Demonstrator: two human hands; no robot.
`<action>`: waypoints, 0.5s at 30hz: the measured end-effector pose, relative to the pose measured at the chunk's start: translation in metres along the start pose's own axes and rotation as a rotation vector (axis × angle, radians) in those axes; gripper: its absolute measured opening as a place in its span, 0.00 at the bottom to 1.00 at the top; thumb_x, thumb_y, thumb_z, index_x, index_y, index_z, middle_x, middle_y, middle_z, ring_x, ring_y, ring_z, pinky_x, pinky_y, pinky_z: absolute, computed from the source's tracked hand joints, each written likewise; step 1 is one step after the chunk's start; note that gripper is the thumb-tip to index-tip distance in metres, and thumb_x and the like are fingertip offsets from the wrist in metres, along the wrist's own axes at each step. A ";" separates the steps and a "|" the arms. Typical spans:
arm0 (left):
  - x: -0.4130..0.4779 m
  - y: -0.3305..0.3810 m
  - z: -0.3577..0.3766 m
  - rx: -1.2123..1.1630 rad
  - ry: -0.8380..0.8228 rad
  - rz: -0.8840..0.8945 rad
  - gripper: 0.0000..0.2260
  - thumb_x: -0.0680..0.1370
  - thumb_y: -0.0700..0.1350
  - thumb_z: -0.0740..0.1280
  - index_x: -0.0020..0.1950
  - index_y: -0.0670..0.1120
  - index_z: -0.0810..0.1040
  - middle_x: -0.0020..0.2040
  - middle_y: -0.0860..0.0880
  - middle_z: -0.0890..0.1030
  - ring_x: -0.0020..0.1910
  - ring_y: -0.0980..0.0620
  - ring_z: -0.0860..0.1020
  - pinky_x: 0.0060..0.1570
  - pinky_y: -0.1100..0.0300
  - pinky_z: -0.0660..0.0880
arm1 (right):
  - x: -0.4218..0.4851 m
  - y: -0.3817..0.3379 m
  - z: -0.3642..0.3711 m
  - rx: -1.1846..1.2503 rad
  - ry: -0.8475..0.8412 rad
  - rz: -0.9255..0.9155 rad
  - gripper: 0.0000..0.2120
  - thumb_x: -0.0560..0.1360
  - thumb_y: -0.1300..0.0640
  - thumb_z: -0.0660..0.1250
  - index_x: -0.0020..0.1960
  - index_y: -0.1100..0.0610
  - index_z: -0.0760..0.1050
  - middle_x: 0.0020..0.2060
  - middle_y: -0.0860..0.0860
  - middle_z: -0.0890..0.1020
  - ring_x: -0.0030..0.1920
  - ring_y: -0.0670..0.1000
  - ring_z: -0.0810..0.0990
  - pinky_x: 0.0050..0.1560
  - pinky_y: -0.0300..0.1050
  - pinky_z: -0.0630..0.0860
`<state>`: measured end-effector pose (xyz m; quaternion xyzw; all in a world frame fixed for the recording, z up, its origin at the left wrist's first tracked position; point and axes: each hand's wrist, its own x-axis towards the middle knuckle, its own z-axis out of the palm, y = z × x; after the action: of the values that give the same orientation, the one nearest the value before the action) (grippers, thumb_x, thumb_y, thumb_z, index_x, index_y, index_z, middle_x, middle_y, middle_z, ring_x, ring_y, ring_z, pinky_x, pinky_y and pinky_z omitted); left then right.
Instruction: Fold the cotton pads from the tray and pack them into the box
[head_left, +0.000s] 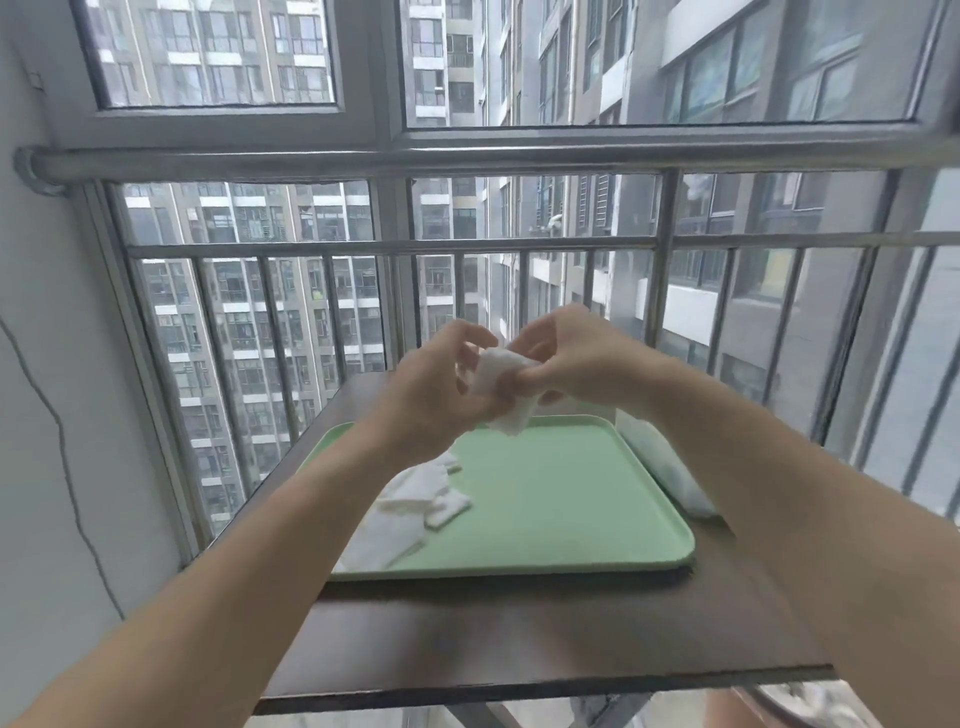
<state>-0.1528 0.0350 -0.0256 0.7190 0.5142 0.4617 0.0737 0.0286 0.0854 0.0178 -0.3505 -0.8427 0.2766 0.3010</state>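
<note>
Both hands, left hand (441, 379) and right hand (566, 358), pinch one white cotton pad (501, 387) above the green tray (571, 499). Loose pads (415, 499) lie on the tray's left part. The tray rests on the dark worktop (519, 634).

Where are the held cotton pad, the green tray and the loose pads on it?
held cotton pad (496, 371), head view, its upper white face.
green tray (561, 499), head view, bare floor.
loose pads (415, 493), head view, middle of the pile.

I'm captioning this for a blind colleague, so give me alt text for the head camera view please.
A person's left hand and right hand hold a white cotton pad together above a green tray on a dark table. More loose pads lie on the tray's left side; a metal railing stands behind.
</note>
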 end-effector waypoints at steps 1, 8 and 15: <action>0.001 0.009 0.002 -0.026 -0.033 -0.014 0.22 0.72 0.47 0.79 0.62 0.50 0.74 0.50 0.52 0.81 0.42 0.49 0.84 0.39 0.48 0.83 | -0.008 0.001 -0.010 -0.001 -0.013 0.010 0.09 0.73 0.62 0.75 0.52 0.62 0.82 0.41 0.55 0.86 0.42 0.50 0.86 0.46 0.47 0.84; 0.011 0.043 0.048 -0.188 -0.117 -0.058 0.08 0.78 0.44 0.72 0.52 0.51 0.74 0.41 0.50 0.84 0.33 0.51 0.83 0.31 0.55 0.77 | -0.058 0.027 -0.073 -0.082 0.029 0.111 0.07 0.77 0.57 0.71 0.52 0.59 0.78 0.44 0.53 0.86 0.41 0.47 0.84 0.42 0.42 0.80; 0.030 0.071 0.121 -0.003 -0.227 -0.018 0.15 0.73 0.56 0.75 0.53 0.51 0.75 0.49 0.54 0.81 0.48 0.52 0.80 0.52 0.51 0.79 | -0.098 0.064 -0.116 -0.097 0.128 0.267 0.06 0.77 0.61 0.69 0.53 0.55 0.76 0.50 0.54 0.81 0.47 0.52 0.83 0.45 0.47 0.82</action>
<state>-0.0141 0.0709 -0.0348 0.7620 0.5081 0.3775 0.1367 0.1932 0.0787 0.0210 -0.4903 -0.7800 0.2503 0.2976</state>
